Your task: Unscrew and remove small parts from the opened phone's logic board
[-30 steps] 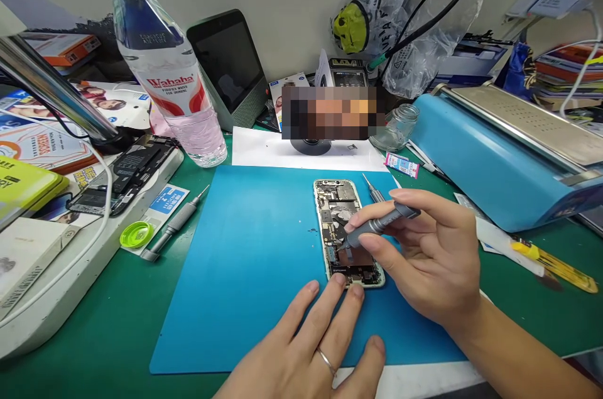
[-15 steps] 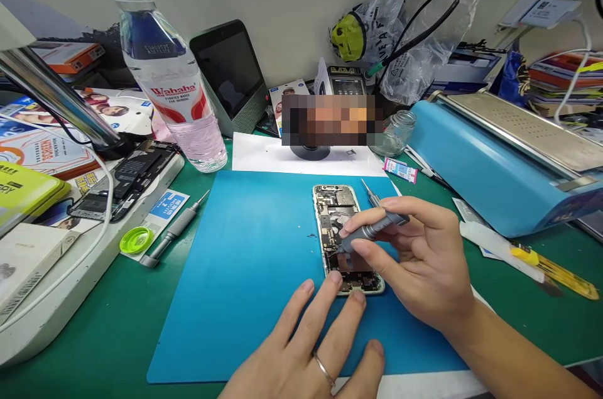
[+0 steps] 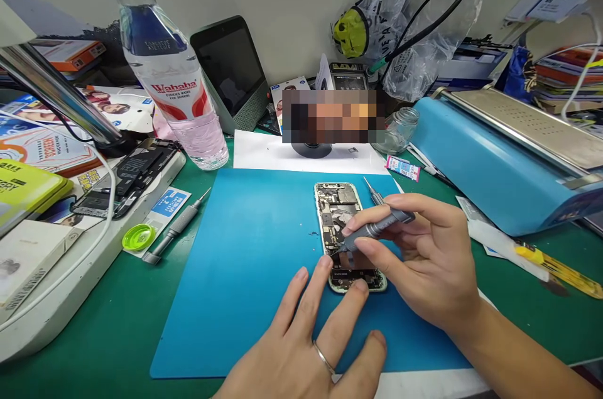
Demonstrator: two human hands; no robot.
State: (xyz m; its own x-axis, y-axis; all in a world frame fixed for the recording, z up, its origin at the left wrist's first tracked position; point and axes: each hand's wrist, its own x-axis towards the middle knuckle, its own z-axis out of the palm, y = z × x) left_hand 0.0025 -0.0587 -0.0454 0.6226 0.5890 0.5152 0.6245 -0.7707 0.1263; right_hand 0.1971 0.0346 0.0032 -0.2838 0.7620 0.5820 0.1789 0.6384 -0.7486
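Note:
An opened phone (image 3: 351, 213) with its inner boards and parts exposed lies on the blue mat (image 3: 235, 273). My right hand (image 3: 428, 254) pinches a grey screwdriver (image 3: 372, 229), its thin tip slanting down to the phone's left side. My left hand (image 3: 306, 342), wearing a ring, has its fingers spread; two fingertips touch the phone's lower left edge and bottom end. Beyond my right hand, the shaft of a second screwdriver (image 3: 375, 193) shows; its other end is hidden. Tiny dark bits lie left of the phone.
Left of the mat are another screwdriver (image 3: 176, 226), a green cap (image 3: 138, 237), a second opened phone (image 3: 132, 179) and a tall water bottle (image 3: 174, 91). On the right stand a blue machine (image 3: 490, 166), a yellow cutter (image 3: 560, 270) and a glass jar (image 3: 400, 129).
My left index fingertip has slid up along the phone's left edge, closer to the screwdriver tip. The right hand keeps its grip, and the view has shifted slightly.

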